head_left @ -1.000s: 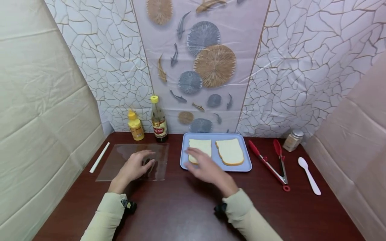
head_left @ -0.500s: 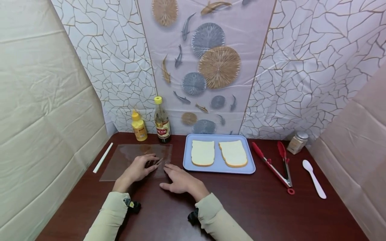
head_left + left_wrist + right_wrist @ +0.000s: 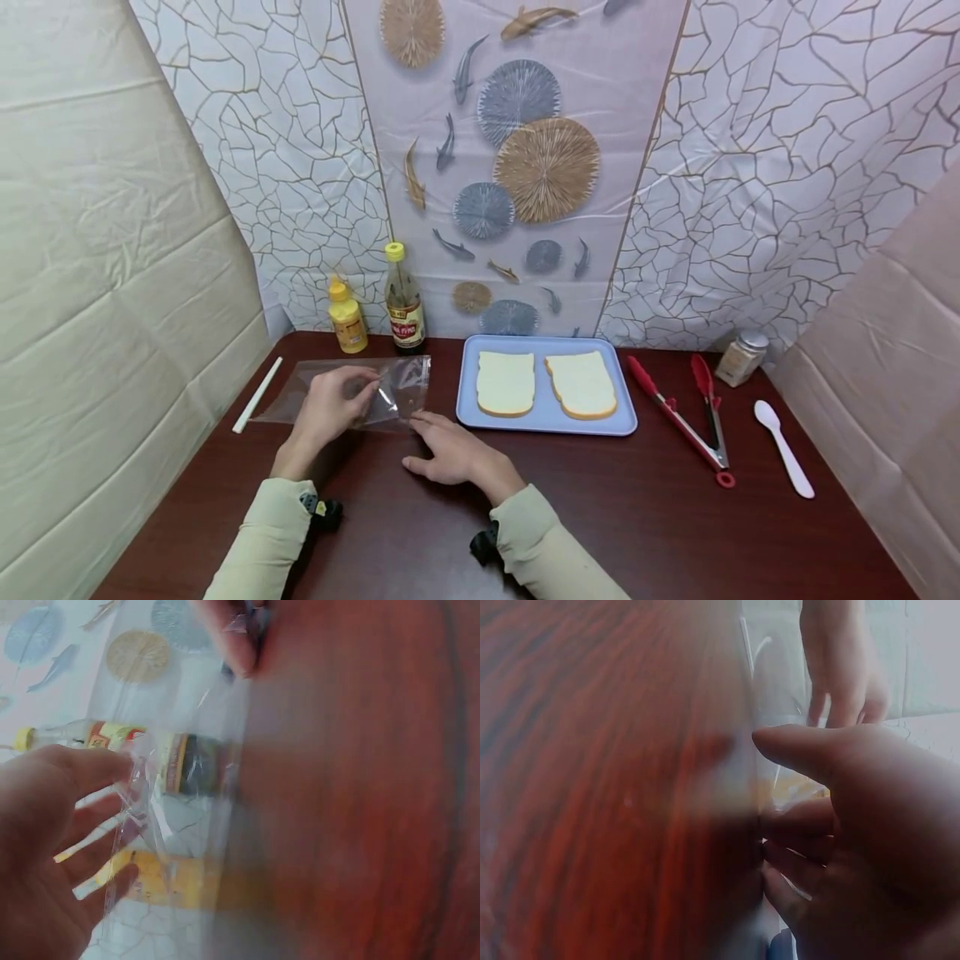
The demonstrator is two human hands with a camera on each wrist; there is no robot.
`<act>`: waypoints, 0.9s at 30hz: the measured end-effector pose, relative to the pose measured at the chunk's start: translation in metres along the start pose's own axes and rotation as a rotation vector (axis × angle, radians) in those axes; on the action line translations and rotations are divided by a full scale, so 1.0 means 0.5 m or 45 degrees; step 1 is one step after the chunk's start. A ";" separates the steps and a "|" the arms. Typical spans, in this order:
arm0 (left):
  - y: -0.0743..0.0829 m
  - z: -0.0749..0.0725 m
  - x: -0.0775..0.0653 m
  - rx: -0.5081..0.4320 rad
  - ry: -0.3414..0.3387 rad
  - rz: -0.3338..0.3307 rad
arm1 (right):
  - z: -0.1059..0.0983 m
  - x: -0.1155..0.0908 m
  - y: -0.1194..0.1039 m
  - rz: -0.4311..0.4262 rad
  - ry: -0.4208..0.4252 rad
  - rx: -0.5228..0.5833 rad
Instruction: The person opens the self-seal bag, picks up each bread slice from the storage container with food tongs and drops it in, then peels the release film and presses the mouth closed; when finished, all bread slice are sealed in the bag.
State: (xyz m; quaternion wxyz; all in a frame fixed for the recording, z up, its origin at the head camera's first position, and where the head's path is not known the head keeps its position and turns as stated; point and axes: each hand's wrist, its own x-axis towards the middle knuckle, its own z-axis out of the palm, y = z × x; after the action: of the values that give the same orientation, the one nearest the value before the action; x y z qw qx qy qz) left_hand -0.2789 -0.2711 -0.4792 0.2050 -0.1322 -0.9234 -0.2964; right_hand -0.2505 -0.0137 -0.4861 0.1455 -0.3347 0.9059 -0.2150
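A flat clear plastic bag (image 3: 405, 385) lies at the left of the dark table, its upper side pulled up in creases. My left hand (image 3: 326, 408) pinches the raised film between thumb and fingers; the left wrist view shows the creased film (image 3: 146, 799) at the fingertips. At the bag's near right corner, my right hand (image 3: 459, 454) rests low with its fingertips on or at the edge and its thumb spread away. The right wrist view has that hand's fingers (image 3: 795, 821) down at the tabletop, their exact contact with the film blurred.
A blue tray (image 3: 540, 421) bears two bread slices (image 3: 507, 383). Behind the bag stand a yellow squeeze bottle (image 3: 348, 321) and a sauce bottle (image 3: 406, 312). A white stick (image 3: 257, 396) lies left; red-handled tongs (image 3: 686, 425), a shaker jar (image 3: 742, 358) and a white spoon (image 3: 783, 450) lie right.
My right hand has come left from over the tray to the bag's edge. My left hand has raised the film from the table, moving slightly left and up.
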 end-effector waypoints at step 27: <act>-0.004 0.016 -0.005 -0.003 -0.014 -0.031 | -0.006 -0.012 0.044 -0.164 0.135 0.364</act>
State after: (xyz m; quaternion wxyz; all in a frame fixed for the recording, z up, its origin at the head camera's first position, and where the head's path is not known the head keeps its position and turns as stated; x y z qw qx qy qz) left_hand -0.2800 -0.2681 -0.4870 0.1960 -0.1230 -0.9257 -0.2992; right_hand -0.2591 0.0061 -0.4934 0.1297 -0.3561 0.8491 -0.3679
